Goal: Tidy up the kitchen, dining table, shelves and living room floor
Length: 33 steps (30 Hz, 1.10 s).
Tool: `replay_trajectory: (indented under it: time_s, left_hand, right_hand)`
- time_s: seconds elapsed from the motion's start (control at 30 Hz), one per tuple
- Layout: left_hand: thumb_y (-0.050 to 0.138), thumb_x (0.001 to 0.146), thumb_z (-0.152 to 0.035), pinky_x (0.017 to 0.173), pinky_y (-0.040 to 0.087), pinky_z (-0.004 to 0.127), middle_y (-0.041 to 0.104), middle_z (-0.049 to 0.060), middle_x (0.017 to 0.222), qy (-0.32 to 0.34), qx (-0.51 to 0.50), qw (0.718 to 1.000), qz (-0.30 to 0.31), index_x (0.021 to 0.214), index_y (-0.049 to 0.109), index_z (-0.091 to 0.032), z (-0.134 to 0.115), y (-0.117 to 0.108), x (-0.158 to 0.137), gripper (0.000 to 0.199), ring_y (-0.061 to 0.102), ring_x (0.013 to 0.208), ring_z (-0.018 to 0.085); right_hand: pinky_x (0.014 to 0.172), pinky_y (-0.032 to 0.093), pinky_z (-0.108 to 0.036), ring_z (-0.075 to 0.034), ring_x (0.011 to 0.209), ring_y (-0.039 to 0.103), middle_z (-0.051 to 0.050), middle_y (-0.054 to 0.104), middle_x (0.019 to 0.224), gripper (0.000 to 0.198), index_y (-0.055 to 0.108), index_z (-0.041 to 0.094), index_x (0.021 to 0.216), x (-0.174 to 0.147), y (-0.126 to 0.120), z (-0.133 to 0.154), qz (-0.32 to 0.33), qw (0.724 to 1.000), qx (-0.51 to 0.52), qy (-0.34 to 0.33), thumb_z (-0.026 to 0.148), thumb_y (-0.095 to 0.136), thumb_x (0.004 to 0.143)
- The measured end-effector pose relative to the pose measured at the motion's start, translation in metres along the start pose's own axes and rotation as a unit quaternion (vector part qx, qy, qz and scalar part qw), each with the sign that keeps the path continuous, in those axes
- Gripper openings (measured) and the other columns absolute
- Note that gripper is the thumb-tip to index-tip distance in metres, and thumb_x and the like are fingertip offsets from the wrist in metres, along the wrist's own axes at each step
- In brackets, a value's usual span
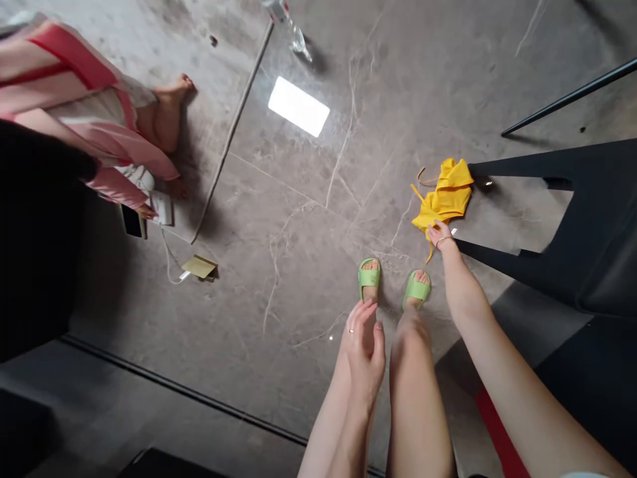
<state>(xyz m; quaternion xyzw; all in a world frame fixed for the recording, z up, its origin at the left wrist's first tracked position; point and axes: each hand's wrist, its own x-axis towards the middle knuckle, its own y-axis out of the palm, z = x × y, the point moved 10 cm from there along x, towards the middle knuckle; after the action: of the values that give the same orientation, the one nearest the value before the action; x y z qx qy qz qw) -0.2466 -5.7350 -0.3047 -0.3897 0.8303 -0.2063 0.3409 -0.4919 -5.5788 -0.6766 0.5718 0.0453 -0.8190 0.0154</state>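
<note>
A bright yellow cloth [450, 190] with thin straps lies bunched on the floor, against the ends of the dark stool legs. At its near edge is my right hand [440, 235], its fingers on the fabric and seemingly closed on it; a yellow strap hangs just below them. A thin bracelet circles that wrist. My left hand [365, 345], with a ring on one finger, hovers over my left leg. Its fingers are loosely bent and apart, and it holds nothing. Beyond it are my feet in green slides [369, 279].
A dark stool [562, 226] is tipped over at right, near a thin black pole [567, 99]. At left, a person in pink [104, 113] sits by a white power strip [162, 207], a phone [132, 221] and a yellowish box [199, 266]. A clear bottle [293, 33] lies at the top.
</note>
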Motion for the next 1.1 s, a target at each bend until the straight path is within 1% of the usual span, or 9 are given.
replay_trajectory:
  time_s: [0.07,0.17,0.33,0.47,0.63,0.7,0.8,1.0,1.1]
  left_hand:
    - [0.049,0.095,-0.019,0.11,0.042,0.043,0.063,0.009,0.128,0.013,0.004,1.0,0.01,0.125,0.058,-0.024,-0.009,0.001,0.005,0.031,0.052,0.13,0.022]
    - [0.047,0.096,-0.021,0.107,0.046,0.042,0.063,0.01,0.127,-0.001,0.018,1.0,0.021,0.125,0.057,-0.023,-0.018,-0.012,0.007,0.031,0.057,0.124,0.021]
    - [0.052,0.09,-0.023,0.114,0.036,0.051,0.048,0.016,0.147,0.04,0.079,0.992,0.093,0.143,0.043,-0.021,-0.102,-0.037,-0.002,0.055,0.043,0.139,0.027]
    - [0.051,0.078,-0.011,0.119,0.013,0.064,0.027,0.011,0.162,0.103,0.159,0.969,0.157,0.147,0.042,-0.027,-0.217,-0.088,-0.012,0.071,0.021,0.15,0.032]
    - [0.057,0.07,-0.011,0.116,0.0,0.069,0.05,0.003,0.149,0.252,0.181,0.882,0.355,0.114,0.07,-0.035,-0.343,-0.13,-0.043,0.053,0.026,0.148,0.035]
    - [0.061,0.07,-0.016,0.119,0.003,0.066,0.064,0.002,0.133,0.298,0.165,0.836,0.43,0.099,0.074,-0.034,-0.379,-0.137,-0.054,0.037,0.039,0.142,0.033]
    - [0.068,0.074,-0.032,0.122,0.009,0.057,0.072,0.004,0.112,0.315,0.173,0.803,0.476,0.098,0.072,-0.031,-0.424,-0.142,-0.052,0.024,0.051,0.132,0.029]
    - [0.058,0.085,-0.052,0.122,0.007,0.056,0.069,0.0,0.079,0.358,0.244,0.785,0.443,0.082,0.071,-0.028,-0.52,-0.127,-0.029,0.028,0.065,0.098,0.023]
    - [0.067,0.079,-0.045,0.122,0.007,0.056,0.07,0.002,0.086,0.39,0.263,0.794,0.384,0.074,0.069,-0.028,-0.568,-0.116,-0.013,0.017,0.063,0.109,0.026]
  right_hand:
    - [0.068,0.055,-0.02,-0.009,0.067,0.06,0.0,0.06,0.078,0.012,0.052,0.021,0.084,-0.012,0.014,0.002,0.01,0.999,-0.038,0.002,0.023,0.063,0.08]
    - [0.055,0.048,-0.018,-0.007,0.054,0.05,0.004,0.059,0.069,0.019,0.056,0.02,0.085,-0.083,0.034,0.007,0.02,0.994,-0.098,-0.039,0.025,0.071,0.074]
    - [0.059,0.049,-0.026,-0.014,0.062,0.057,-0.001,0.066,0.076,0.032,0.063,0.02,0.088,-0.305,0.044,0.069,0.134,0.946,-0.23,-0.185,0.047,0.069,0.074]
    - [0.074,0.05,-0.032,-0.017,0.072,0.058,-0.004,0.067,0.078,0.012,0.067,0.022,0.081,-0.498,0.038,0.154,0.211,0.826,-0.405,-0.331,0.032,0.06,0.08]
    - [0.085,0.046,-0.035,-0.017,0.073,0.057,0.001,0.064,0.071,0.014,0.064,0.022,0.077,-0.675,0.041,0.243,0.307,0.67,-0.505,-0.45,0.011,0.057,0.074]
    - [0.083,0.045,-0.032,-0.016,0.072,0.057,0.001,0.064,0.07,0.014,0.063,0.021,0.075,-0.714,0.031,0.28,0.312,0.653,-0.51,-0.465,0.009,0.056,0.074]
    - [0.074,0.044,-0.028,-0.015,0.069,0.058,0.0,0.066,0.073,0.014,0.064,0.021,0.077,-0.741,0.001,0.335,0.253,0.67,-0.525,-0.46,0.009,0.055,0.075]
    - [0.072,0.043,-0.027,-0.015,0.074,0.062,-0.002,0.07,0.084,0.015,0.065,0.021,0.084,-0.756,-0.065,0.418,0.158,0.685,-0.528,-0.477,0.012,0.053,0.081]
    - [0.079,0.044,-0.029,-0.017,0.081,0.063,-0.003,0.068,0.084,0.014,0.064,0.021,0.081,-0.76,-0.09,0.459,0.136,0.672,-0.509,-0.521,0.012,0.053,0.082]
